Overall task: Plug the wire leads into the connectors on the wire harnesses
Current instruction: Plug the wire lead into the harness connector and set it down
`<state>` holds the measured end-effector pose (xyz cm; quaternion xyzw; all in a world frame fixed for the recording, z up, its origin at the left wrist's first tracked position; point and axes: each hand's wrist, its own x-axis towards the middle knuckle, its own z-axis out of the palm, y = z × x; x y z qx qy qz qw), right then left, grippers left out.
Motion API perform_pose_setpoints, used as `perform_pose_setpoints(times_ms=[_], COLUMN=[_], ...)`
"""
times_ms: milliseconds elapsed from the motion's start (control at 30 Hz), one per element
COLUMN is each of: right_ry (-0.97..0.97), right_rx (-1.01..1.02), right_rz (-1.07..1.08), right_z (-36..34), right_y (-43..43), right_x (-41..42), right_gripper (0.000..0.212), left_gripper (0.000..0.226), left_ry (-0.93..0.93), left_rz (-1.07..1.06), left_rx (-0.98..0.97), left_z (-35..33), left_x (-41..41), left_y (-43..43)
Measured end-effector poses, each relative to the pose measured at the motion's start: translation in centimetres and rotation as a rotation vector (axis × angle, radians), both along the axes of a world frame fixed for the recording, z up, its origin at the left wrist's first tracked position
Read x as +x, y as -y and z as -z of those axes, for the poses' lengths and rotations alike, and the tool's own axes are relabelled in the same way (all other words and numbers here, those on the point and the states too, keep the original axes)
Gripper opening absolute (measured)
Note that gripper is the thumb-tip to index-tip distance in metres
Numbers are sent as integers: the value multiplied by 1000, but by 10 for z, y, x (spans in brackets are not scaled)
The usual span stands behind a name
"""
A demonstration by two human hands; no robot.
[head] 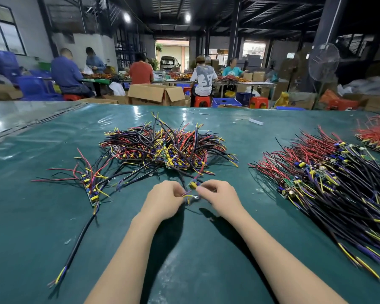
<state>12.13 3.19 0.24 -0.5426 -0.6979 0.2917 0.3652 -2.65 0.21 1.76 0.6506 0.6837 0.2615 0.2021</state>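
Note:
Both hands meet over the green table mat [53, 216], just in front of a tangled pile of wire harnesses [162, 145]. My left hand [165, 198] pinches thin yellow and red wire leads [188, 195]. My right hand [219, 197] grips a small circuit board with a yellow connector [192, 185], whose red and black wires run back up into the pile. The fingertips of the two hands are almost touching. Whether the leads are seated in the connector is hidden by my fingers.
A few harnesses with a long black cable [81, 242] lie at the left. A large fanned-out heap of harnesses [329, 183] fills the right side, with a red-wired bundle [377, 134] behind it. Beyond the table, people sit working among cardboard boxes [154, 94] and blue crates.

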Motion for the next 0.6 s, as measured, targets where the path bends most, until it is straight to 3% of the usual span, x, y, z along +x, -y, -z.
perform_pose_setpoints(times_ms=[100,200,333,433,500,600], right_ry=[-487,-714,-741,-600,-551,-731], right_rx=[-95,-166,-182,-100,-60,-155], right_rz=[-46,-124,-201,-196,-166,-77], right_z=[-7,-10,-15,-17,-18,-17], right_y=[2,5,11,13,14,14], right_x=[3,5,-3,-5,-5,-3], right_gripper=[12,21,20,20,19,15], left_gripper=[21,25,36,39,26,11], left_ry=[251,351,608,631,643,533], left_rz=[196,200,182,163,164,185], left_rx=[-26,-38,-58,-77,-64,55], left_z=[-5,-7,-13,-15,-14,-8], left_x=[9,10,13,15,16,17], left_y=[3,4,7,6,6,5])
